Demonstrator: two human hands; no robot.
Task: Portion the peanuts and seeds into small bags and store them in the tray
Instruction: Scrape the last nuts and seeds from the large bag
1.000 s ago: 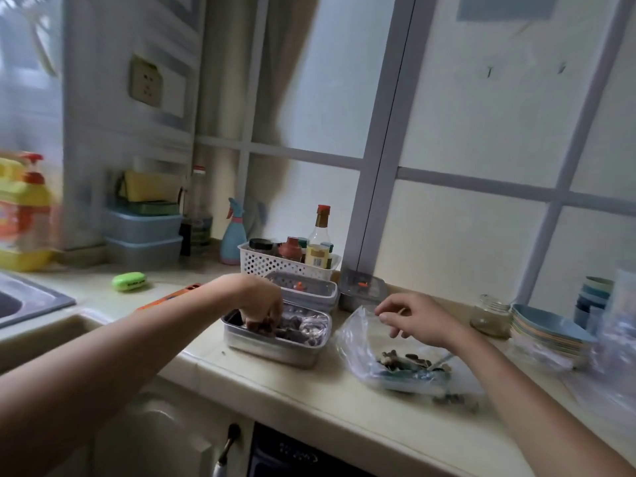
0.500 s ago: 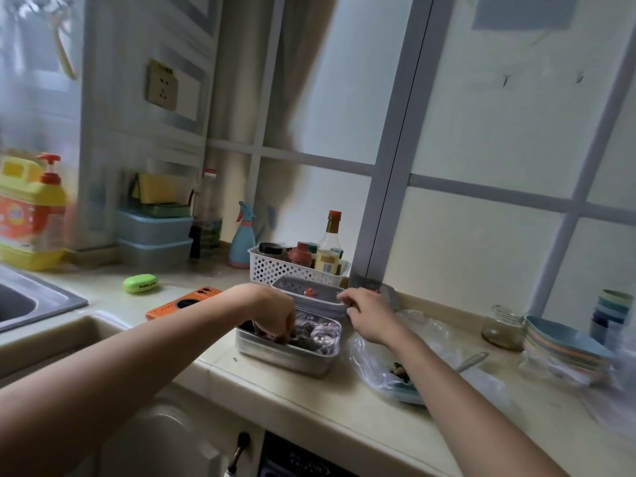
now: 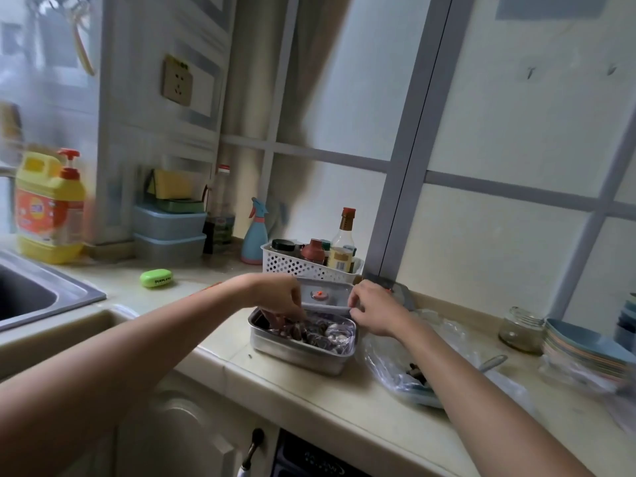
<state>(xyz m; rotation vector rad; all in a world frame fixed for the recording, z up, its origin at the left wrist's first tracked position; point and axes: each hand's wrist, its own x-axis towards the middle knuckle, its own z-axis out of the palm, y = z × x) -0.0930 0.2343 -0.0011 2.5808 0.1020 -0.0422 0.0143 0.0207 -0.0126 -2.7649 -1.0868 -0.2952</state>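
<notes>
Two grips: both at the steel tray on the table
Left grip: fingers in its small bags, can't tell if holding one
Right grip: pinching the lid just behind the tray

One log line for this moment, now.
left hand: in steel tray, among small bags | right hand: pinching lid corner | lid: off tray

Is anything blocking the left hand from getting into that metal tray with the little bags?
Nothing visible. The metal tray is uncovered and the left hand reaches down among the small bags inside it. The grey lid sits behind the tray, its edge pinched by the right hand.
</notes>
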